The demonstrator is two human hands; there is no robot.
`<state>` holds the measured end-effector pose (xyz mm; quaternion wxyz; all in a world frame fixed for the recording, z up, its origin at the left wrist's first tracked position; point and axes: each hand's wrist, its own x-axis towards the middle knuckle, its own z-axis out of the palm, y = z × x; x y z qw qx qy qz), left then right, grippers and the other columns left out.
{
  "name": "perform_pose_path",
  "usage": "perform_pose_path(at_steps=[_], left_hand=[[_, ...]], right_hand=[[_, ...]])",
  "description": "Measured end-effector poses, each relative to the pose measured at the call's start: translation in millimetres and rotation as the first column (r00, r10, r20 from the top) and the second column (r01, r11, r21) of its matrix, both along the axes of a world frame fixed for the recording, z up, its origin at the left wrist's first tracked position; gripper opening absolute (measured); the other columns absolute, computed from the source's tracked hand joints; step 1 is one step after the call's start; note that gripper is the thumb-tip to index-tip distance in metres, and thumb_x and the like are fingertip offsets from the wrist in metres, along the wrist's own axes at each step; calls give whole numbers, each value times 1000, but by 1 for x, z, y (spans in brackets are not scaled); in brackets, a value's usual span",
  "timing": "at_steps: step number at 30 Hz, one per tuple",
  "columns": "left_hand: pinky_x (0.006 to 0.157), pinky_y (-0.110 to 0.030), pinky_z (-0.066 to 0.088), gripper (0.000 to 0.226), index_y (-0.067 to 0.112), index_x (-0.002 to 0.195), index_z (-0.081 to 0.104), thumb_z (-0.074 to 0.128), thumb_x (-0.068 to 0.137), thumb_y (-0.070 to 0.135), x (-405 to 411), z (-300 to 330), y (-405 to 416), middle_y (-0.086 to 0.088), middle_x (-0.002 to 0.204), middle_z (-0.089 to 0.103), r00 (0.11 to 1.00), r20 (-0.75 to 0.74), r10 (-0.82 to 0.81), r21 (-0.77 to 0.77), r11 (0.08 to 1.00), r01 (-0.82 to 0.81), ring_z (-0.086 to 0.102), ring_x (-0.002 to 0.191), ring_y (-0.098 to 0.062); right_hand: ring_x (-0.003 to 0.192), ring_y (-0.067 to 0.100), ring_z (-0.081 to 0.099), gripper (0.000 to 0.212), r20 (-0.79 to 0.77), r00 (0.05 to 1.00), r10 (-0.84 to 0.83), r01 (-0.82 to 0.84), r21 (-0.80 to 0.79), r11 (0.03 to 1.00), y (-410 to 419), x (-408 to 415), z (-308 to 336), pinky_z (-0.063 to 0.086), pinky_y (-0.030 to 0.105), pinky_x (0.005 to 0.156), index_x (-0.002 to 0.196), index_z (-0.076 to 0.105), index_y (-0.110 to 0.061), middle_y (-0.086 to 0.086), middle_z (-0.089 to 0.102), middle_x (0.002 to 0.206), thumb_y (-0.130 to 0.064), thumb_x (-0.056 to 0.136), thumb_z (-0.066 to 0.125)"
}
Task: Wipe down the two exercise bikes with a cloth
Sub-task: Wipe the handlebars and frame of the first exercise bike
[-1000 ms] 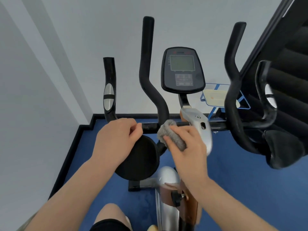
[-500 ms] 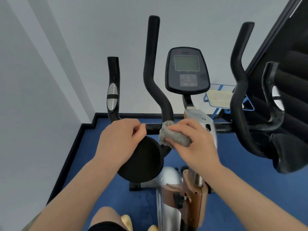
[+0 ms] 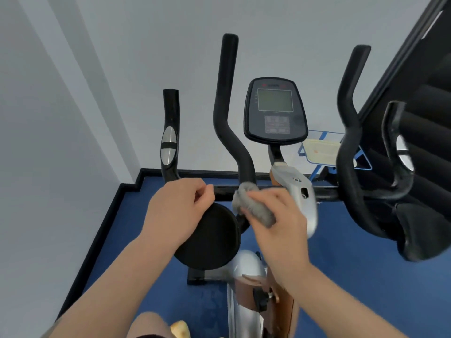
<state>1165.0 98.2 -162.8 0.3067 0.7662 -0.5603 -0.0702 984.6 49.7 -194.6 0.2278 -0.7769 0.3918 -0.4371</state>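
An exercise bike fills the head view, with a dark console [image 3: 275,113], black curved handlebars [image 3: 227,113] and a silver stem cover [image 3: 301,198]. My right hand [image 3: 280,223] grips a grey cloth [image 3: 256,208] and presses it against the horizontal bar at the foot of the left curved handlebar. My left hand [image 3: 178,208] is curled around the same bar further left, above a round black pad [image 3: 210,240]. The bar under both hands is hidden.
A white wall stands close behind the bike, with a black skirting [image 3: 107,228] and blue floor [image 3: 353,264]. Dark padded equipment [image 3: 429,118] crowds the right side. A blue-framed stand with a pale tray [image 3: 322,152] sits behind the console. My knee [image 3: 148,325] shows at the bottom.
My right hand with the cloth has rubbed a little down and to the right along the bar junction. My left hand keeps its hold. The camera view has drifted slightly.
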Motion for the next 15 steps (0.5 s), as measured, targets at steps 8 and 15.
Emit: perform_pose_path(at_steps=[8, 15], left_hand=[[58, -39, 46, 40, 15, 68, 56, 44, 96, 41, 0, 2, 0, -5, 60, 56, 1000, 8, 15, 27, 1000, -15, 55, 59, -21], [54, -35, 42, 41, 13, 67, 54, 46, 96, 41, 0, 2, -2, -4, 58, 53, 1000, 15, 10, 43, 999, -11, 45, 52, -15]], right_hand=[[91, 0, 56, 27, 3, 1000, -24, 24, 42, 999, -29, -3, 12, 41, 7, 80, 106, 71, -18, -5, 63, 99, -18, 80, 78], [88, 1, 54, 28, -30, 1000, 0, 1, 39, 999, -47, 4, 28, 40, 5, 78, 109, 70, -18, -5, 57, 99, -22, 82, 76]])
